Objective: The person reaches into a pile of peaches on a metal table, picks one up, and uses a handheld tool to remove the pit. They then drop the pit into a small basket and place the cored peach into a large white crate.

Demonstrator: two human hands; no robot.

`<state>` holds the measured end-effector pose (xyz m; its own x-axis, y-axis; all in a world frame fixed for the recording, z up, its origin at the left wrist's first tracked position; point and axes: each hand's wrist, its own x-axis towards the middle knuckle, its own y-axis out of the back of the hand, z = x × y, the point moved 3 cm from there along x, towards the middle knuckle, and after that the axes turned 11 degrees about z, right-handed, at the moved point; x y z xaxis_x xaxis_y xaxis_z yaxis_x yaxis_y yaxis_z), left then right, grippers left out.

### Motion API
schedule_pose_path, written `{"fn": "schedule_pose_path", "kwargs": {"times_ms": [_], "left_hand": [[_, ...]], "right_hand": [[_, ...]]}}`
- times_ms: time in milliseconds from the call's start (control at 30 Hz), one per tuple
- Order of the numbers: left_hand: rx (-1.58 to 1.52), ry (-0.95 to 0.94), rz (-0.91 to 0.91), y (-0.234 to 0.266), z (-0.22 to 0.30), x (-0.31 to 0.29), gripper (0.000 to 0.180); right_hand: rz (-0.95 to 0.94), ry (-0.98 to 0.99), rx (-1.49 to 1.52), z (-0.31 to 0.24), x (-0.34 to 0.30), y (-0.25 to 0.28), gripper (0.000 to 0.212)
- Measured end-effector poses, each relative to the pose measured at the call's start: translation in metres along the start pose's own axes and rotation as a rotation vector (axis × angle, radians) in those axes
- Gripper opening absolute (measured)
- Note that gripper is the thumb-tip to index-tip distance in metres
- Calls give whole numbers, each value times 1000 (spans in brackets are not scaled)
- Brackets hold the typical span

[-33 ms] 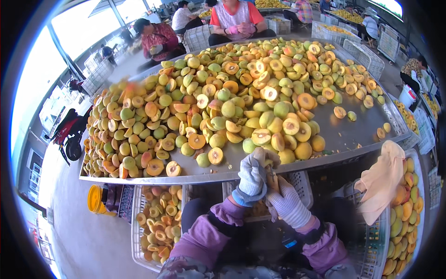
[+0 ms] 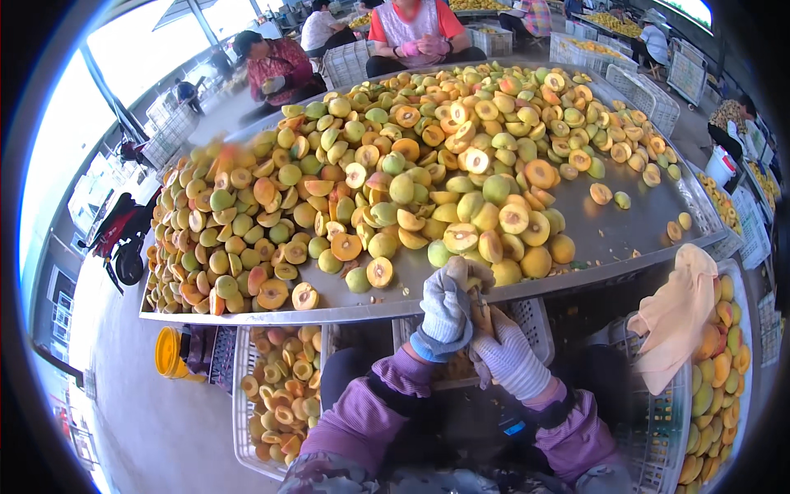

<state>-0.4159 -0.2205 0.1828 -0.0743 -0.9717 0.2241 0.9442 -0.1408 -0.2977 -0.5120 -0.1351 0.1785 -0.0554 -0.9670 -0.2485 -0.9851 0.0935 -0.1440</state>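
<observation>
Both my hands wear pale knitted gloves and are close together at the near edge of the metal table [image 2: 362, 313]. My left hand [image 2: 447, 306] is closed, its fingers curled around something they mostly cover. My right hand [image 2: 512, 359] grips a slim hand tool [image 2: 482, 318], tan and metallic, whose tip reaches in at the left fingers; its exact kind is unclear. Just beyond them lies a large heap of halved yellow-orange stone fruit [image 2: 403, 189], like apricots or peaches, many cut faces showing a pit or hollow. Nearest to my left fingers is a whole-looking yellow fruit [image 2: 507, 272].
Below the table stand a white crate [image 2: 243, 403] of fruit halves at left and another crate [image 2: 735, 428] of fruit at right, a peach-coloured cloth [image 2: 676, 317] draped over it. A yellow bucket [image 2: 169, 352] sits far left. People [image 2: 415, 37] sit across the table and beyond.
</observation>
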Motion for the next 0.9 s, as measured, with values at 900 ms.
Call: {"fn": "schedule_pose_path", "kwargs": {"times_ms": [900], "left_hand": [[-196,162,-77,-12,-3,-10,66]], "right_hand": [[208,602,-568,9,6,7,35]]}}
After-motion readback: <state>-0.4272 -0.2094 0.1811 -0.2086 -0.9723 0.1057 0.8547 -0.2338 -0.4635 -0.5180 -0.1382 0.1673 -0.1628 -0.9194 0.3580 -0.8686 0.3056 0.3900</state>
